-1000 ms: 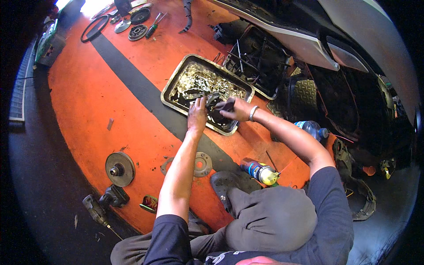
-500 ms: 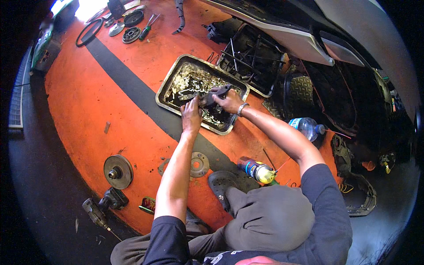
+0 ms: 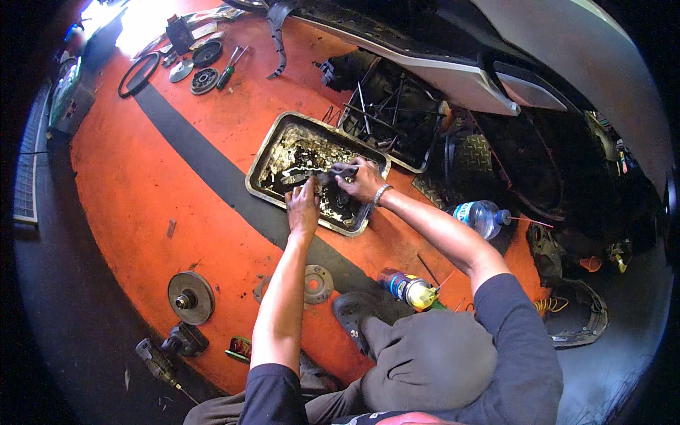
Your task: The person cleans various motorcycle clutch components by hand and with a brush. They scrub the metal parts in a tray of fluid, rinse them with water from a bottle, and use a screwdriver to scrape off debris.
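Note:
A shallow metal tray (image 3: 256, 166) with dark, oily liquid lies on the orange floor in front of me. Over it, my right hand (image 3: 363, 183) grips a dark brush (image 3: 343, 170) by its handle, the blurred bristle end pointing left. My left hand (image 3: 303, 210) reaches in over the near rim, its fingers closed on a small dark metal part (image 3: 301, 178) that the brush end is close against. The fingers and the dark liquid hide much of that part, so its exact kind cannot be made out.
Beyond the tray sits a black bin of tools (image 3: 397, 113), below a vehicle's white body panel (image 3: 453, 78). A spray can (image 3: 407, 287) and plastic bottle (image 3: 482, 218) lie at right. At left are a metal pulley disc (image 3: 191, 297) and a cordless power tool (image 3: 159, 361).
The brush in my right hand has swung lower, and its handle shows less above the hand. My left hand stays on the metal part. The whole view has shifted slightly.

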Tool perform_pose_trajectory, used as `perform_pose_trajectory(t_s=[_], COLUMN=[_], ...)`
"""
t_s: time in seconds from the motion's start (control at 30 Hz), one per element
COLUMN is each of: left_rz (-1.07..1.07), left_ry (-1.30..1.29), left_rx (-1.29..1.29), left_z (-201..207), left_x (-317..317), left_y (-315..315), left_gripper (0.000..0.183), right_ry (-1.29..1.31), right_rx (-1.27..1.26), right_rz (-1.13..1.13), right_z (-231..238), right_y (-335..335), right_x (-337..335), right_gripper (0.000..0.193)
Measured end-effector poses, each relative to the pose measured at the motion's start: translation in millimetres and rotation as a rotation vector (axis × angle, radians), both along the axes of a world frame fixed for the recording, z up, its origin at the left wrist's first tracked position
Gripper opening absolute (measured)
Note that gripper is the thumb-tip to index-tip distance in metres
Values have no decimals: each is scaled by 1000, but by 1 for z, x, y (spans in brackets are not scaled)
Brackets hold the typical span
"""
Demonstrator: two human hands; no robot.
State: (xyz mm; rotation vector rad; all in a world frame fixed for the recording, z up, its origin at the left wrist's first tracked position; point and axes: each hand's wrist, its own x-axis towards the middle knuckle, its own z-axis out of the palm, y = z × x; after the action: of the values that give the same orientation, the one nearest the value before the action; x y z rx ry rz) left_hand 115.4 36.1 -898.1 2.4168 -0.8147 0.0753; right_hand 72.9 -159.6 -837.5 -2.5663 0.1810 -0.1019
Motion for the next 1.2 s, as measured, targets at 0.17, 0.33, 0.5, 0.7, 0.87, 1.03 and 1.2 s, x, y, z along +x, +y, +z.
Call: perform_pose_trajectory(t_s=[0.17, 0.33, 0.5, 0.7, 0.87, 1.03, 1.2], left_rz=[12, -24, 77, 49, 63, 23, 32], left_ry=[-10, -12, 52, 71, 118, 68, 169], left_rx=[-25, -86, -115, -160, -100, -80, -10], left_z=[-4, 2, 0, -3, -17, 0, -4], left_x=[2, 0, 0, -1, -5, -10, -7], left_y=[6, -4, 8, 5, -4, -9, -11], left_gripper=[57, 64, 66, 60, 67, 70, 69], right_ry=[-93, 8, 16, -68, -123, -100, 185], right_rx=[105, -154, -37, 70, 123, -236, -181], right_rz=[271, 97, 187, 294, 71, 145, 244], right_z=[8, 11, 13, 3, -2, -2, 0], right_y=[16, -13, 10, 11, -11, -16, 7], right_x=[-15, -7, -19, -28, -4, -8, -14], right_gripper=[38, 41, 43, 45, 32, 41, 30])
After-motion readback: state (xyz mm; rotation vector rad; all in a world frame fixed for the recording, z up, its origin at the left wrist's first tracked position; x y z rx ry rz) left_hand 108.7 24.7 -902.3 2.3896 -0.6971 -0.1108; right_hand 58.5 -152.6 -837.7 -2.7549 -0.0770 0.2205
